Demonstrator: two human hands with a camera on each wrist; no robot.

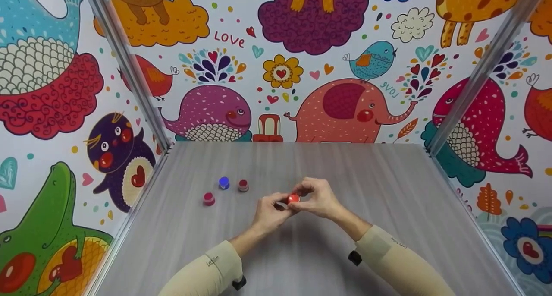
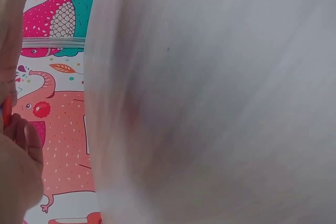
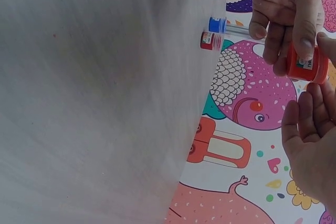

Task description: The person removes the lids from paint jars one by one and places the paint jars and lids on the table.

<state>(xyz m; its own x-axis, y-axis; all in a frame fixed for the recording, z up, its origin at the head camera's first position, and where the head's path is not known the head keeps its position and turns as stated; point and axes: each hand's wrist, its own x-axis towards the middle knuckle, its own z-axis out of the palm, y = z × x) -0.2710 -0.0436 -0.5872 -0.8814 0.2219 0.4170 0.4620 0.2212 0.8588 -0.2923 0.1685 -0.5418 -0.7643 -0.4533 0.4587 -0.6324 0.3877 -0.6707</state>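
A small, squat, cylindrical jar of bright orange-red (image 1: pixel 294 198), smooth and glossy, bears a printed label on its side and has a clearer, translucent-looking band at one end. Its face in the head view shows a pale, shiny patch. The grey tabletop (image 1: pixel 345 166) has a streaked, wood-like grain. Three similar small round jars stand on it, well apart from the hands toward the person's left: a blue jar (image 1: pixel 224 183), a dark red jar (image 1: pixel 243 185) and a magenta-pink jar (image 1: pixel 208 199), each with a coloured, shiny body.

The orange-red jar sits between the two hands, raised above the tabletop. The left hand (image 1: pixel 271 209) is clamped on its labelled body, the thumb lying along the side in the right wrist view. The right hand (image 1: pixel 318 196) pinches it near the clearer end, thumb and fingertips on opposite sides of the rim. The left wrist view catches just a sliver of orange-red among the fingers.

Both forearms, in cream sleeves (image 1: pixel 401 253) of soft-looking cloth, reach forward and angle inward, so the hands meet near the middle of the table. The right wrist is bent so its fingers point toward the left hand; its index finger arches over the jar's far side.
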